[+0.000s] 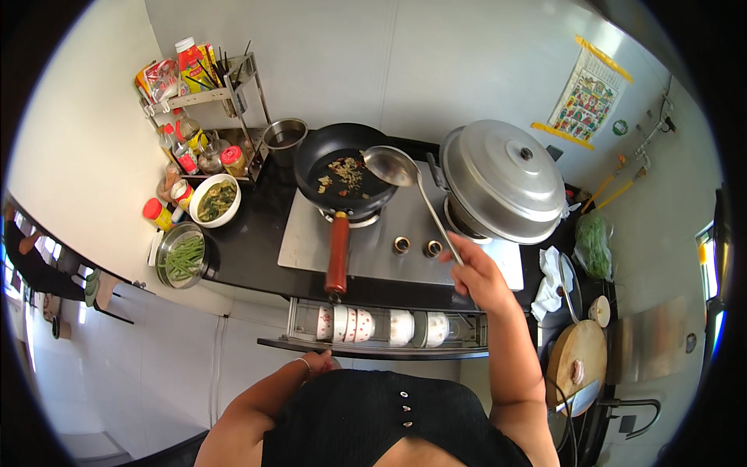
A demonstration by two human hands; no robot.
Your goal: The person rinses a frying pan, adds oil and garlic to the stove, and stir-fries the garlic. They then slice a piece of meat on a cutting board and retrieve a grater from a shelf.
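My right hand [480, 273] grips the handle of a metal ladle [392, 166]. The ladle's bowl hangs over the right side of a black wok [315, 146], in which chopped aromatics [345, 174] lie in the bottom. The wok rests on the left burner of a steel gas hob [373, 248], its red wooden handle [337, 257] pointing towards me. Low in front of my body, my left hand [318, 363] is at the front panel of a pulled-out drawer [379, 352]; its fingers are partly hidden. Patterned white bowls [353, 324] stand on edge inside the drawer.
A large lidded aluminium pot [503, 181] covers the right burner. Left of the hob are a bowl of cooked food [216, 200], green beans in a metal basin [182, 257] and a condiment rack [187, 99]. At right lie a glass lid [569, 286] and a round chopping board [575, 356] with a cleaver [583, 398].
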